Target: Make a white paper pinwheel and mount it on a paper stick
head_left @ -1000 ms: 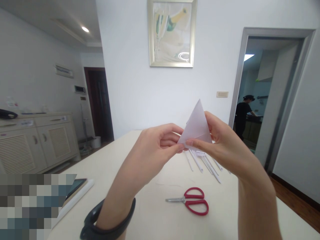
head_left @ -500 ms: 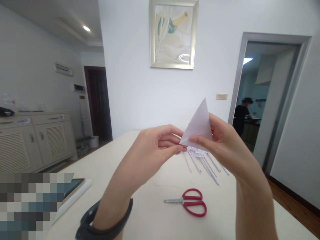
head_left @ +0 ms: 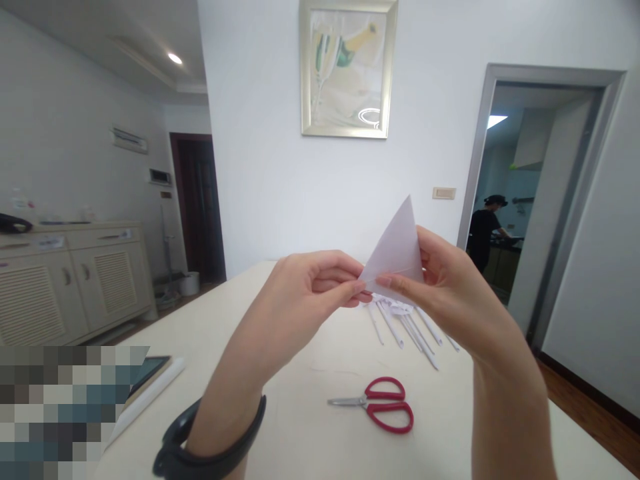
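A white sheet of paper folded into a triangle [head_left: 395, 247] is held up above the table, its point upward. My left hand [head_left: 320, 283] pinches its lower left corner, with the thumb in front and the fingers behind. On the other side my right hand [head_left: 440, 273] grips the lower right part, thumb pressed across the front near a crease along the bottom. The fingers behind the paper are partly hidden. Below the hands lie scissors [head_left: 373, 403] with red handles, blades pointing left.
Several thin rolled paper sticks [head_left: 420, 337] lie on the white table [head_left: 295, 427] beyond the scissors. At the left edge rest a dark flat device [head_left: 150, 373] and a white rod [head_left: 145, 403]. A person [head_left: 485, 230] stands in the room through the doorway.
My left thumb has shifted up onto the front of the paper's lower left corner. The right hand and the scissors have hardly moved.
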Motion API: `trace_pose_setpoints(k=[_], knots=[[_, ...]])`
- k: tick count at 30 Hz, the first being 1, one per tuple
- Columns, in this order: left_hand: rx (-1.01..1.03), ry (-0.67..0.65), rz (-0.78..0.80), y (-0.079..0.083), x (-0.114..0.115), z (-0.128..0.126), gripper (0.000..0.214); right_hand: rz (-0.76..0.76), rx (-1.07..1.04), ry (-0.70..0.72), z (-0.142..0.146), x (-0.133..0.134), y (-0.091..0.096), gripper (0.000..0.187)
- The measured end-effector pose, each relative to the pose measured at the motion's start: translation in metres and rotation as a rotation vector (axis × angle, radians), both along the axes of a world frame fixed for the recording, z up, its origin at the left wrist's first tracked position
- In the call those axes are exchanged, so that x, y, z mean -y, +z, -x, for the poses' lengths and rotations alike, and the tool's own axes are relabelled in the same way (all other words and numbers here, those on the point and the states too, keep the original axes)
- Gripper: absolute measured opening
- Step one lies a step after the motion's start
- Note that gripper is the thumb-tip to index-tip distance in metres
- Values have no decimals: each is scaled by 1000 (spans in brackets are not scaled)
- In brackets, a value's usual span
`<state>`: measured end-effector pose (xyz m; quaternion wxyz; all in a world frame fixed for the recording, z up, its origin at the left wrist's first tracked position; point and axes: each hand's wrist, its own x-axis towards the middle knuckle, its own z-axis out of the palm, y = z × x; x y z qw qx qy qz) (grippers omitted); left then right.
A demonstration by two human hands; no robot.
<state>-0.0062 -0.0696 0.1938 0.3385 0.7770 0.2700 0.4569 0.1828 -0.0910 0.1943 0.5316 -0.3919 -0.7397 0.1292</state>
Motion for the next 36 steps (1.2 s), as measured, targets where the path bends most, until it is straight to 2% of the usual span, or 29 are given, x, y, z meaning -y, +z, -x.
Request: trace_pose_setpoints(k=[7, 15, 21, 25, 27, 32, 36], knots=[[11, 52, -30, 2, 3, 5, 15, -24, -20, 76, -3, 2, 1, 6], [-46, 99, -46, 6, 1, 6, 11, -65, -46, 35, -10, 3, 4, 13], [-105, 51, -10, 6, -4, 11, 12, -44, -21, -11, -7, 4, 3, 19], [-131, 98, -3, 5, -3, 15, 11, -80, 14, 5, -5, 2, 3, 13], [-143, 120, -19, 4, -1, 16, 13, -94, 49, 18, -3, 0, 3, 6], [-155, 91, -69, 0, 5, 9, 15, -28, 49, 34, 5, -3, 0, 10], [-164, 152, -130, -3, 7, 3, 14, -49, 42, -5, 10, -3, -1, 9]])
